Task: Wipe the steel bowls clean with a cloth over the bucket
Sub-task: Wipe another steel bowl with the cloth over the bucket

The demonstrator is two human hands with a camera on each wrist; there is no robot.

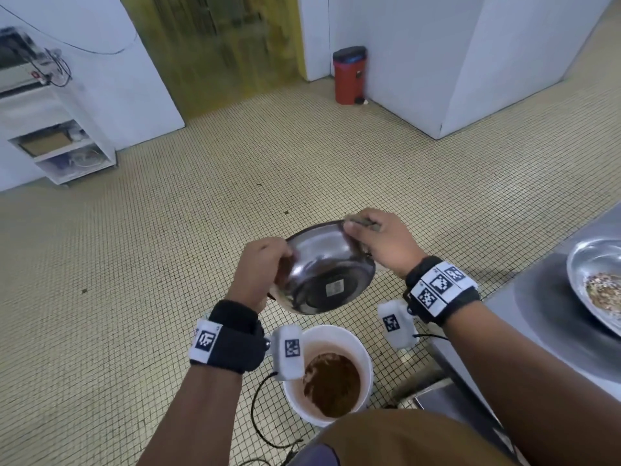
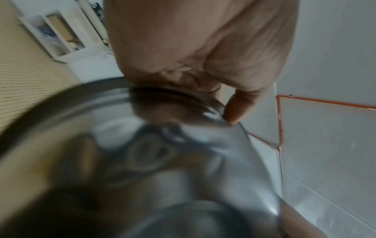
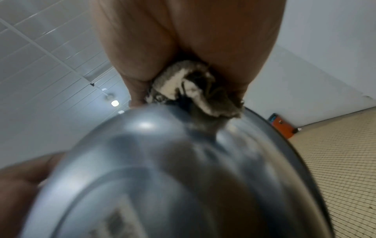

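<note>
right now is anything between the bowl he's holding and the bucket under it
Nothing visible. The steel bowl, gripped by the left hand and wiped by the right hand with the cloth, hangs over open floor just beyond the white bucket; only the wrist cameras hang between.

Open tiled floor (image 1: 235,203) ahead and left; steel counter (image 1: 524,297) close at right.

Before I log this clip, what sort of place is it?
Probably a commercial kitchen's wash-up area: small-tiled floor, a steel counter holding a bowl of scraps, a white slop bucket, and a red pedal bin.
</note>
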